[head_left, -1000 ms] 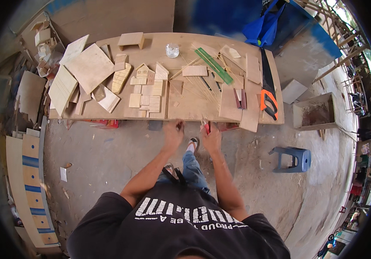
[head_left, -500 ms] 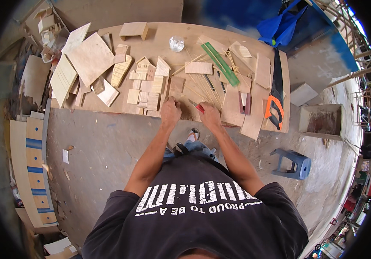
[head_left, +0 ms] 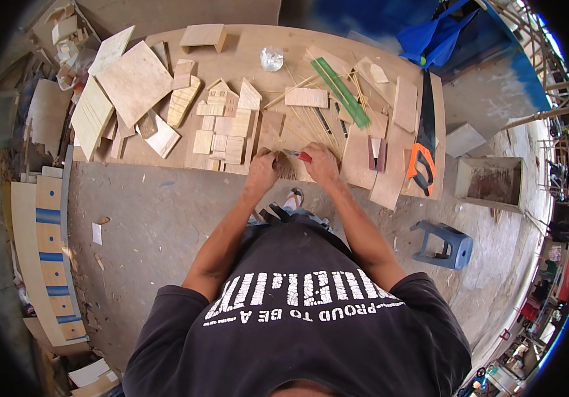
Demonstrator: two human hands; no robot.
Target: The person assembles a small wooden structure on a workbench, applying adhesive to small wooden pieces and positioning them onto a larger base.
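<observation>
- Right hand (head_left: 322, 164): closed round a red-handled tool (head_left: 305, 157), apparently a small knife, with its blade end directed toward the left hand.
- Left hand (head_left: 264, 168): fingers curled just beside the blade end; whether they pinch a small piece cannot be determined – the fingers hide it at this scale.
- Location: the tool is at the front edge of the wooden table (head_left: 244, 56), between the hands, right of the house-shaped wood assembly (head_left: 221, 129) and nearer the person than the thin sticks (head_left: 305, 122).
- Step in hand: judged to be close trimming or cutting. The next move calls for a steady left hand – fingertips clear of the edge – and a short, controlled stroke.
- Markings: bold white lettering (head_left: 311, 289) crosses the dark shirt (head_left: 297, 248), inverted in this view; wording not transcribed. No label is legible on the tool.
</observation>
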